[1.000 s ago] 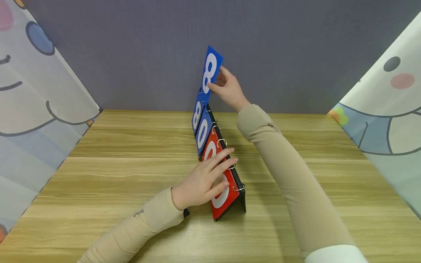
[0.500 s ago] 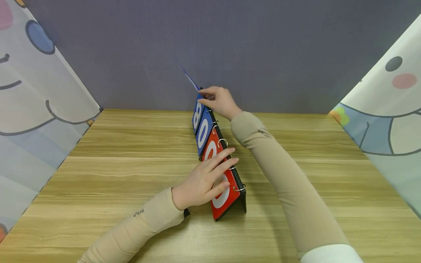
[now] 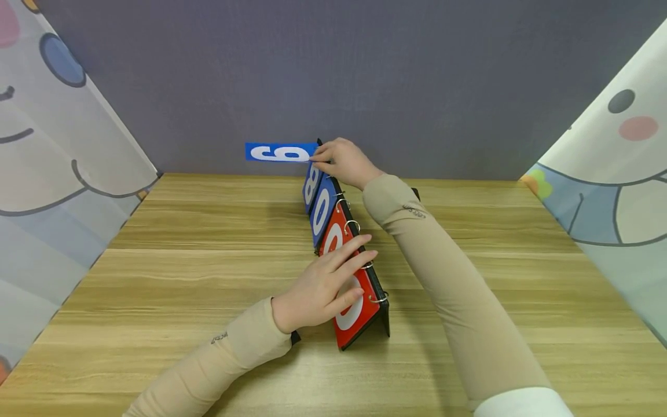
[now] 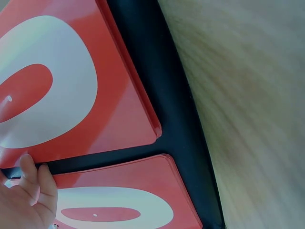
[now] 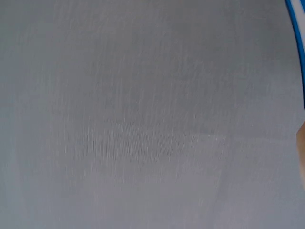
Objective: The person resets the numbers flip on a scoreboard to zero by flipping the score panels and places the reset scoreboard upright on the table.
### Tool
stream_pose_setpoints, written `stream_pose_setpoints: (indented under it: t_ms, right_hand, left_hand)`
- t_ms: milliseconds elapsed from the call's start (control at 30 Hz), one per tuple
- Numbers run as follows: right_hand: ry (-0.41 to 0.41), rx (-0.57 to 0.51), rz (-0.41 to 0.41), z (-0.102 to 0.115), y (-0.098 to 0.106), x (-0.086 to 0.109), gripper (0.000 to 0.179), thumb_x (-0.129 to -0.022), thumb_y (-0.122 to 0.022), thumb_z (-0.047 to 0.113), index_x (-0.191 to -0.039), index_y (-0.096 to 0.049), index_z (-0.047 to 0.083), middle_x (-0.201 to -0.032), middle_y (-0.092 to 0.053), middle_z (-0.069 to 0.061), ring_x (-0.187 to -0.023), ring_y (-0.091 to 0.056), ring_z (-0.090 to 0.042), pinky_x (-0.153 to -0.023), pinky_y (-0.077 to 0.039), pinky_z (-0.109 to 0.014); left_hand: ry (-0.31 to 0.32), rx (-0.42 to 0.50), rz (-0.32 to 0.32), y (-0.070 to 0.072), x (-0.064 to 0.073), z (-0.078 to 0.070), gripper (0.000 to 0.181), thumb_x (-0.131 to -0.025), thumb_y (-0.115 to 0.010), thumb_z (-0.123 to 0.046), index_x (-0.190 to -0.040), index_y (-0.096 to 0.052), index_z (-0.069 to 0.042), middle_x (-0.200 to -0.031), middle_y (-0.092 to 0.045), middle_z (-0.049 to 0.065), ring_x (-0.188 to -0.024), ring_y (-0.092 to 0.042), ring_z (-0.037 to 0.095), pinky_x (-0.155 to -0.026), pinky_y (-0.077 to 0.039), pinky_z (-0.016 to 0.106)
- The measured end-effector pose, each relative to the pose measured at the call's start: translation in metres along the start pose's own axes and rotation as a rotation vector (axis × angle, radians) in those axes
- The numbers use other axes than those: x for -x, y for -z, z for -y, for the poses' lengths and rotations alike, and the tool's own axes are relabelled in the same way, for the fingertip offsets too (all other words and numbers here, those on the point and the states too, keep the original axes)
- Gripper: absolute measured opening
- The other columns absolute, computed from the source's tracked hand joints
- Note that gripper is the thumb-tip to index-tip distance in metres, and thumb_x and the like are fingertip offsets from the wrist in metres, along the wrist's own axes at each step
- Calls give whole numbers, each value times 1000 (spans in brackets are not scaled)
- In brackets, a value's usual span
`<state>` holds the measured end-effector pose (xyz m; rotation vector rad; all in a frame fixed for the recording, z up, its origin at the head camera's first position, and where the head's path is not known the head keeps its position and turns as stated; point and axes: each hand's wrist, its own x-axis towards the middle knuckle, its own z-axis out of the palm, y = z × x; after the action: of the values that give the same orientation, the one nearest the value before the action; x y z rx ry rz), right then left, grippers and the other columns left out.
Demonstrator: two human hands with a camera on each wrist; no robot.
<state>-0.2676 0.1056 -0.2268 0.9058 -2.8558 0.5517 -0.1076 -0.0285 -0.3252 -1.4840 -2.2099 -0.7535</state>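
A flip scoreboard (image 3: 383, 298) stands tented on the table, ring-bound along its black top edge. Two red cards (image 3: 354, 327) with white zeros hang at the near end, with a blue 0 card (image 3: 322, 204) and a blue 8 card (image 3: 310, 186) beyond. My left hand (image 3: 318, 289) rests across the red cards, fingers fairly straight over the top edge; its fingertips show at the gap between them in the left wrist view. At the far end, my right hand (image 3: 346, 162) pinches the ring end of a raised blue number card (image 3: 251, 152), which sticks out leftward with its white digit sideways.
The scoreboard stands on a wood-grain table (image 3: 182, 272). Behind it rises a grey wall panel (image 3: 458, 87). Cartoon-printed panels (image 3: 615, 191) flank both sides. A small black piece (image 3: 295, 337) shows beneath the left sleeve.
My right hand let the upright blue 8 card go over and came down left to the far top edge. Another blue card now juts out to the left there. My left hand stayed put.
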Motion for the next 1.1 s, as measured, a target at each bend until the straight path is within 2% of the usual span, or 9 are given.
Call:
stream_pose_setpoints:
  t_ms: [100,233,367,533,667,767,900,1000,1100]
  right_hand:
    - [35,67,54,2,4,-1,30,-97,-55,21,-121,-65,8,-132,-56,-10,-123,-45,-26,-105,-34,-34]
    - [84,96,85,4,7,-4,25,-95,-58,19,-112,-70,5,-122,-64,-12,-119,-50,-25,-105,-32,-33]
    - [113,103,74,2,7,-6,23,-96,-57,16,-106,-72,3,-114,-68,-12,-115,-54,-25,-106,-30,-33]
    - [74,66,56,0,5,-6,24,-97,-55,18,-108,-71,3,-112,-68,-11,-116,-51,-25,-107,-28,-32]
    - [80,28,21,-3,3,-6,24,-97,-54,17,-106,-71,3,-108,-69,-11,-110,-55,-24,-106,-29,-31]
    - [49,-72,14,-6,1,-6,25,-98,-54,18,-108,-71,3,-109,-68,-12,-106,-58,-24,-101,-37,-33]
    - [-117,-326,8,-10,0,0,30,-99,-52,27,-117,-68,9,-127,-60,-8,-119,-53,-22,-99,-42,-35]
    - [-219,-539,-54,-15,0,3,34,-99,-49,32,-120,-65,10,-133,-56,-6,-126,-48,-19,-102,-40,-32]
    - [-266,-711,-125,-19,-2,4,36,-100,-46,30,-121,-63,5,-131,-57,-9,-123,-50,-20,-101,-42,-30]
  left_hand:
    - [-3,1,-6,0,0,0,58,-102,-20,-46,-141,-39,-7,-150,-30,15,-132,-42,25,-100,-42,41]
    - [-8,-1,-14,-1,-1,-1,58,-102,-21,-46,-140,-39,-7,-151,-30,14,-131,-43,25,-99,-43,40]
    - [-8,2,-12,-3,-1,0,58,-102,-21,-46,-141,-39,-6,-151,-30,14,-132,-42,24,-100,-42,40]
    - [-4,2,-7,-3,-2,1,59,-102,-21,-46,-140,-40,-6,-151,-29,13,-132,-41,23,-99,-43,40]
    - [-1,5,-4,-2,-2,1,58,-102,-21,-46,-141,-39,-7,-151,-29,13,-132,-42,23,-99,-43,40]
    - [-1,5,-5,-2,-1,1,57,-102,-21,-46,-141,-38,-8,-151,-29,13,-131,-43,24,-99,-43,40]
    - [-2,7,-7,-2,-1,0,57,-102,-21,-46,-141,-38,-8,-151,-29,13,-132,-42,23,-99,-43,40]
    - [-1,7,-6,-2,-1,0,57,-102,-21,-46,-141,-38,-8,-152,-29,13,-133,-41,23,-100,-42,40]
    - [-1,6,-4,-1,-1,0,58,-102,-21,-46,-142,-39,-7,-152,-29,13,-133,-41,24,-101,-42,41]
